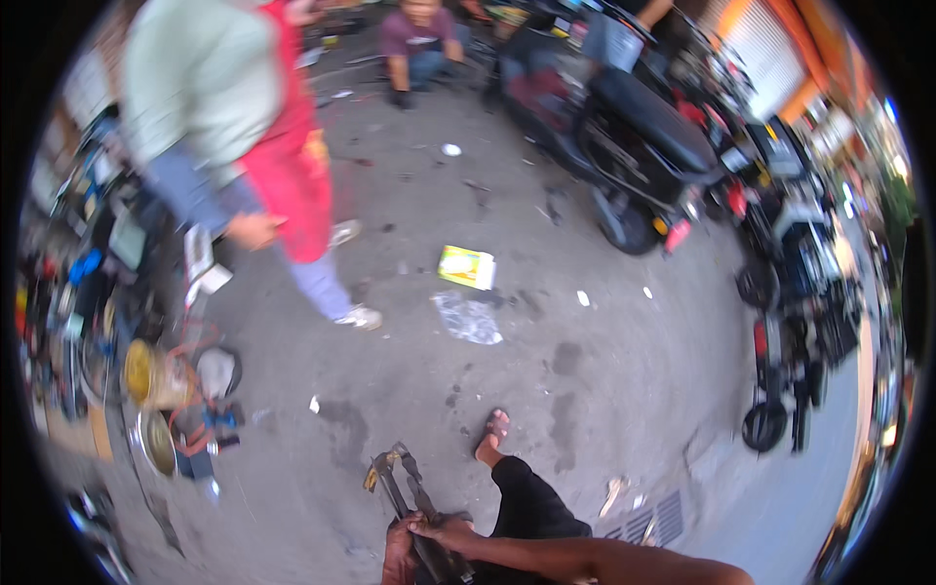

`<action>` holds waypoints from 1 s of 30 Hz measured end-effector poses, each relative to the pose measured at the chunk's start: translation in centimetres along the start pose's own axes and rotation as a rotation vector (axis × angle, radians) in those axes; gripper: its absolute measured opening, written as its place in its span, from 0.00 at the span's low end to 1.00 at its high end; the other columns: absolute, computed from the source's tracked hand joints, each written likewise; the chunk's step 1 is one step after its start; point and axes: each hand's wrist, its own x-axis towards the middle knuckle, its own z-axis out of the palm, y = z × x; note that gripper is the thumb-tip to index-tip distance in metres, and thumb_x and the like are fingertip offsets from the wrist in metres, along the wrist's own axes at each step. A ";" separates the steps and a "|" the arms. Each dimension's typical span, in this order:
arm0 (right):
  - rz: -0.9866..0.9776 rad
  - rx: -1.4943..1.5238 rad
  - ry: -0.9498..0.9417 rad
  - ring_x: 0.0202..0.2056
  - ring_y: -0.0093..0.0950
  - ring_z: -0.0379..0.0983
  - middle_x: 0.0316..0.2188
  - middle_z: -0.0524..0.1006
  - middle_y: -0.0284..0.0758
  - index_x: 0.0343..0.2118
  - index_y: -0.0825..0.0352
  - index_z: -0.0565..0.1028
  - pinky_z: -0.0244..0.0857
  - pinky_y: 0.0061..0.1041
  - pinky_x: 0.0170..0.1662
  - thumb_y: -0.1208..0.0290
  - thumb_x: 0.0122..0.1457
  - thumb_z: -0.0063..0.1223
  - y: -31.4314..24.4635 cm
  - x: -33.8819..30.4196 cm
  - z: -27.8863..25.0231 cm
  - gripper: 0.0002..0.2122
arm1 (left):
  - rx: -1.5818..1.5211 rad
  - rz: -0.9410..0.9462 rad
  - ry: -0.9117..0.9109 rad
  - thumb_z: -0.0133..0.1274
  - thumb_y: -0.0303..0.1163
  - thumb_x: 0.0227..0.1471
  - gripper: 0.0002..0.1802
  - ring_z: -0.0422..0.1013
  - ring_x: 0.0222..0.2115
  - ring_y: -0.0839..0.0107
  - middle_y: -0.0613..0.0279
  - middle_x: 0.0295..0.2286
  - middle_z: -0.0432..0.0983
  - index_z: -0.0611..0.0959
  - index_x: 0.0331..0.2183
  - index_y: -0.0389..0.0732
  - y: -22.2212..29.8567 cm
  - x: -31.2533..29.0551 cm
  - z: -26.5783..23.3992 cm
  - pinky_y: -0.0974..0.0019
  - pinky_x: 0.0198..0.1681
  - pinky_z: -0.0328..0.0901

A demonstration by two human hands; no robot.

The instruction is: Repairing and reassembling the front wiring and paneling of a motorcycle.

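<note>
Low in the view, my left hand [398,548] and my right hand [447,532] are close together, both closed around a dark metal part with two long arms [398,492]. It looks like a two-legged fork; its exact kind I cannot make out. Its far end points up and to the left, with a yellowish bit on the left tip. The near end runs down out of view between my hands. My right forearm crosses from the lower right. Beyond the part, my sandalled foot [495,429] stands on the grey ground.
A person in a red apron [292,175] walks at left; another person [421,39] crouches far off. A scooter [634,127] and more vehicles line the right. A yellow-green packet [466,267] and clear plastic sheet [468,317] lie ahead. A yellow bucket [146,375] stands left, a drain grate [668,519] right.
</note>
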 end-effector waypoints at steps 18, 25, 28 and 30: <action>-0.256 0.429 0.255 0.62 0.48 0.47 0.60 0.46 0.60 0.58 0.74 0.57 0.44 0.28 0.63 0.33 0.46 0.51 -3.7 4.1 -5.1 0.48 | 0.869 -0.107 -0.171 0.52 0.23 0.36 0.16 0.74 0.32 0.53 0.41 0.29 0.74 0.69 0.33 0.38 8.1 4.7 21.0 0.55 0.38 0.72; -0.372 0.561 0.287 0.57 0.45 0.59 0.53 0.61 0.60 0.59 0.76 0.49 0.53 0.30 0.58 0.47 0.48 0.59 -0.9 2.8 -3.0 0.46 | 0.962 -0.176 -0.234 0.53 0.23 0.38 0.18 0.72 0.38 0.52 0.47 0.33 0.74 0.70 0.36 0.40 6.9 2.5 20.2 0.53 0.48 0.67; -0.301 0.527 0.356 0.55 0.46 0.61 0.51 0.63 0.61 0.59 0.84 0.40 0.55 0.29 0.56 0.39 0.46 0.55 2.2 3.9 -1.7 0.55 | 1.103 -0.297 -0.161 0.54 0.23 0.39 0.22 0.73 0.38 0.53 0.47 0.33 0.75 0.70 0.41 0.35 6.6 2.7 19.6 0.55 0.47 0.68; -0.239 0.624 0.324 0.55 0.45 0.62 0.50 0.64 0.60 0.59 0.82 0.40 0.57 0.28 0.55 0.37 0.46 0.54 3.2 2.9 -2.7 0.55 | 1.203 -0.248 -0.191 0.53 0.21 0.39 0.23 0.75 0.37 0.53 0.44 0.34 0.75 0.70 0.42 0.32 5.1 3.5 19.6 0.57 0.43 0.70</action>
